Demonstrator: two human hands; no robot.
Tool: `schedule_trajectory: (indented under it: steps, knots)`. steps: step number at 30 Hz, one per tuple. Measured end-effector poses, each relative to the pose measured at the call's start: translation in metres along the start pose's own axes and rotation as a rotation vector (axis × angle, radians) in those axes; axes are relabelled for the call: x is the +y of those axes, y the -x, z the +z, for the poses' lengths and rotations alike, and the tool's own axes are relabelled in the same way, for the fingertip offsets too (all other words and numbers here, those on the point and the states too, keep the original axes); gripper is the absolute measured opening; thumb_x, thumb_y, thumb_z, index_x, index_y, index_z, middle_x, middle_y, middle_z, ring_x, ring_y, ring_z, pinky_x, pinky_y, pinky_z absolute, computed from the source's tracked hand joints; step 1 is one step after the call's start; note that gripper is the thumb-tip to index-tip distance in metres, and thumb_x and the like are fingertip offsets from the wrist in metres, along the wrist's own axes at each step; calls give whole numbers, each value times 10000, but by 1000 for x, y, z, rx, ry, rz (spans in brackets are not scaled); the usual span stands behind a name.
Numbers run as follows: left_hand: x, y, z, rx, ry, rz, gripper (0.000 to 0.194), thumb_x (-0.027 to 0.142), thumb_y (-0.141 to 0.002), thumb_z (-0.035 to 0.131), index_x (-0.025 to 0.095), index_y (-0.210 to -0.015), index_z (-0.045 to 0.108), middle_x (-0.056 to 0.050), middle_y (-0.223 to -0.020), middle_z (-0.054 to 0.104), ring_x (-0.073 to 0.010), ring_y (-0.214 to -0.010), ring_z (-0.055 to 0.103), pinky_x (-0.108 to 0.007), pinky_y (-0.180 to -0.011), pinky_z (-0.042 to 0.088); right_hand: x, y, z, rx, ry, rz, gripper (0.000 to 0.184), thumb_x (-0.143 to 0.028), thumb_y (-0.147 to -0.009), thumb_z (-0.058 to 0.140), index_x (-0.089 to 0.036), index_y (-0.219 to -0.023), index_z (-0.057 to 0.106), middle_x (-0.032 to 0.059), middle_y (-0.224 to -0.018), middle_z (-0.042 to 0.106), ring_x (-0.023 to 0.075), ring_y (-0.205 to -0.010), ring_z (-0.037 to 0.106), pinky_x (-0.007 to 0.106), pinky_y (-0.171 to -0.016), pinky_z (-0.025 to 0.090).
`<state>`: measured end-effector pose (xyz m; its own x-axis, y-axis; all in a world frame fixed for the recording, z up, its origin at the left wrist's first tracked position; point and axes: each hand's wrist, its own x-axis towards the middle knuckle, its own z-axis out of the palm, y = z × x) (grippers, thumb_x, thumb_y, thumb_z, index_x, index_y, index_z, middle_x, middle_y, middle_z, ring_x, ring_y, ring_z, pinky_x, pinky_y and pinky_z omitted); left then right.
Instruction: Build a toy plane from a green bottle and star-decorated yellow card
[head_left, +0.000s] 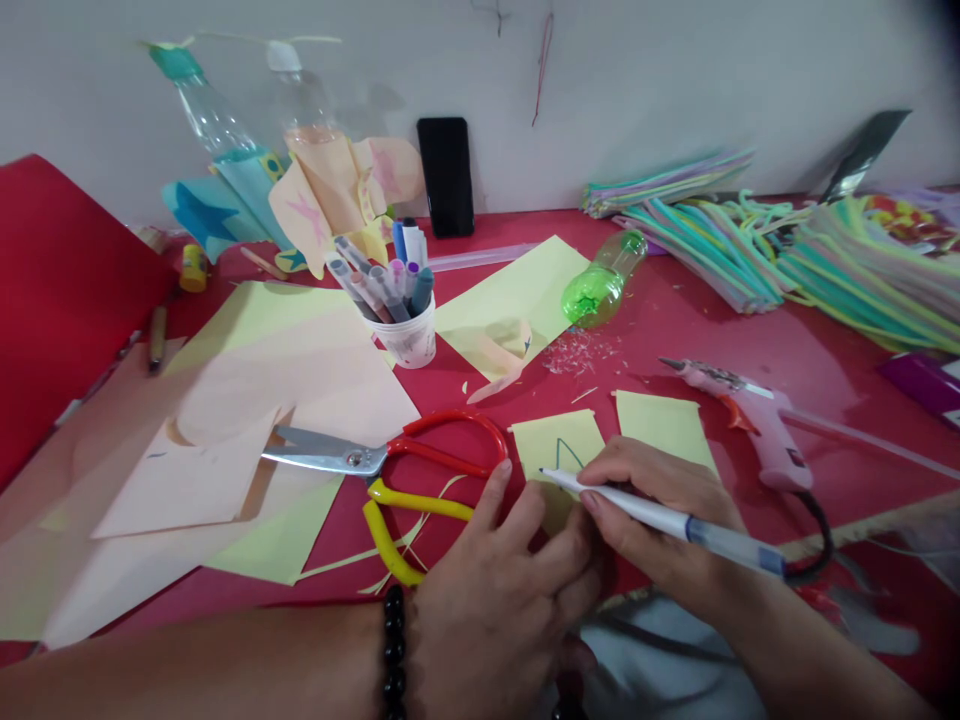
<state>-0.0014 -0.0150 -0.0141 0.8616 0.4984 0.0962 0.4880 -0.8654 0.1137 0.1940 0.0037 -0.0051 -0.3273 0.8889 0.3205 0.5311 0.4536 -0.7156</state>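
The right hand grasps a white marker (pixel 649 511) between thumb and fingers, its back end jutting out over the forearm, and that right hand (pixel 667 505) sits close beside the left hand (pixel 499 600). The small yellow sheet (pixel 536 437) lies just ahead of both, its near part hidden by the fingers. The left hand lies low at its near edge, fingers bent and somewhat spread; whether it pinches the paper or only presses it, I cannot tell. A dark pointed outline (pixel 560 448) shows on the sheet, just left of the right fingertips, with the marker's tip close by its lower left

The step in hand looks to be drawing this outline, which seems unfinished. Carrying the line on would call for small, light moves of the right fingers while the left keeps the sheet from slipping, its fingertips clear of the ink

Left of the left hand, the scissors (pixel 352 459) lie with their red handle loop at its forefinger, so a sideways shift might nudge them. A second yellow piece (pixel 664 425) lies just beyond the right hand, and a pink glue gun (pixel 772 430) rests farther to its right. The cup of pens (pixel 409 343) stands well ahead of the left hand
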Motion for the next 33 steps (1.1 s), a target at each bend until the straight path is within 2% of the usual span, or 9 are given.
schedule_trajectory:
  steps: [6, 13, 18, 33]
  knots:
    - [0, 0, 0, -25, -2, 1, 510, 556, -950, 402, 272, -1371, 447, 9, -1411, 437, -352, -1264, 333, -624, -1091, 187, -1, 0, 0, 52, 60, 27, 72, -149, -833, 580, -203, -803, 619, -22, -708, 609, 102, -618, 574, 229, -597, 455]
    - [-1, 1, -2, -44, -10, 12, 505, 536, -982, 296, 251, -1375, 437, -13, -1393, 440, -340, -1228, 347, -635, -1075, 198, -1, 1, -4, 268, 273, 110, 115, -134, -772, 606, -205, -682, 594, -52, -588, 583, 84, -515, 534, 212, -551, 429]
    - [0, 0, -3, -74, 5, 6, 504, 541, -983, 284, 253, -1364, 447, -9, -1393, 436, -340, -1245, 335, -622, -1092, 182, 5, 5, -5, 363, 333, 183, 126, -135, -752, 619, -211, -664, 574, -62, -563, 570, 83, -484, 518, 221, -515, 397]
    - [-1, 1, -3, -82, 18, 11, 509, 536, -985, 286, 248, -1378, 431, -3, -1403, 436, -332, -1233, 347, -620, -1092, 176, 6, 5, -8, 384, 346, 229, 137, -135, -750, 617, -218, -657, 562, -51, -543, 553, 99, -475, 500, 246, -496, 372]
